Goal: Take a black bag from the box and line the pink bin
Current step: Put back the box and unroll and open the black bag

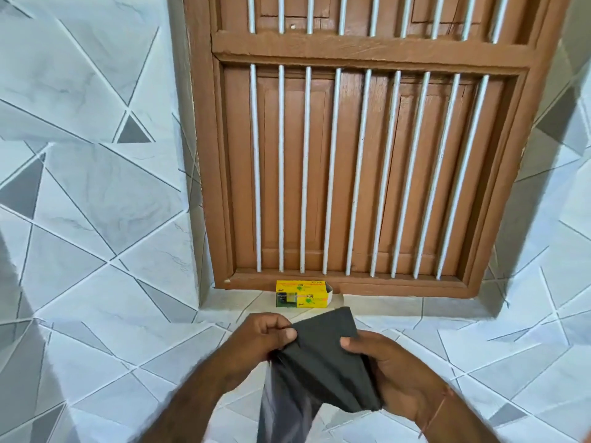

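Both hands held a folded black bag in front of the window ledge.

The left hand point(265, 338) pinched the upper left edge of the black bag point(326, 356) between thumb and bent fingers, while the right hand point(393, 375) gripped its right side, thumb pressed on top and fingers underneath. The bag was partly unfolded, its top corner standing up and a looser, greyer length hanging down between the forearms. Beyond it, the yellow bin-bag box point(303, 294) lay on its side on the tiled ledge point(415, 306), its right end flap open, just below the brown wooden window frame point(367, 52) with white bars. The pink bin was out of view.
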### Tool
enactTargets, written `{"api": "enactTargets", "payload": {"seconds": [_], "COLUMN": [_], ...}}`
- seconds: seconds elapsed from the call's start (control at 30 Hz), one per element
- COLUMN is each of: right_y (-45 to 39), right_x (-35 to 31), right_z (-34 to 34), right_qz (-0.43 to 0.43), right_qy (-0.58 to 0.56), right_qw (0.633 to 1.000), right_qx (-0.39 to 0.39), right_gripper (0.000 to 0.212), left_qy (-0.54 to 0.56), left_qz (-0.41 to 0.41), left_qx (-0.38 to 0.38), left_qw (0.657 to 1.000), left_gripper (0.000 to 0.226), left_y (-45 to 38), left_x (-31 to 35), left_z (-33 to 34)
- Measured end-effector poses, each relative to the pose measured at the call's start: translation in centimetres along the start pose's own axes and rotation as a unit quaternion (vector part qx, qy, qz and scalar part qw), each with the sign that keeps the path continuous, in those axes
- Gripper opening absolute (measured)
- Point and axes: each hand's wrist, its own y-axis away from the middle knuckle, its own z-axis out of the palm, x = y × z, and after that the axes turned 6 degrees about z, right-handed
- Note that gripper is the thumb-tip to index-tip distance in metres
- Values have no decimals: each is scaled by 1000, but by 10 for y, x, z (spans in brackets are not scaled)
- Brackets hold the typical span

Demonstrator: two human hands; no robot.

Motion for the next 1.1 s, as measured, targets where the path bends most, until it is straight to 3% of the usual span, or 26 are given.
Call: {"api": "enactTargets", "payload": {"seconds": [0.27,0.43,0.73,0.8,0.97,1.03,1.1], "right_y": [7,6,10,11,14,12,9], "right_x": [-4,-13,-31,-34,-39,-37,-36], "right_z": [-9,-13,-18,-17,-15,-11,-3], "right_qz": [-11,-11,-41,-48,-49,-56,-68], "right_qy": [-27,-36,-18,-9,4,24,57], "right_qw": [999,999,999,999,999,998,996], "right_qx": [-20,-2,-3,-3,-2,4,9], "right_gripper": [52,41,55,54,41,43,43], "left_qy": [-129,-172,-231,-287,-457,-483,-390], "left_qz": [32,14,-42,-54,-117,-77,27], "left_qx": [-74,-58,-61,-56,-71,-56,-6], "left_qw": [988,983,970,955,879,870,921], "left_gripper": [18,18,17,18,22,21,8], "left_y": [-1,1,3,1,-6,-12,-18], "left_x": [30,38,41,40,37,39,46], "left_z": [-37,-65,-97,-104,-112,-99,-63]}}
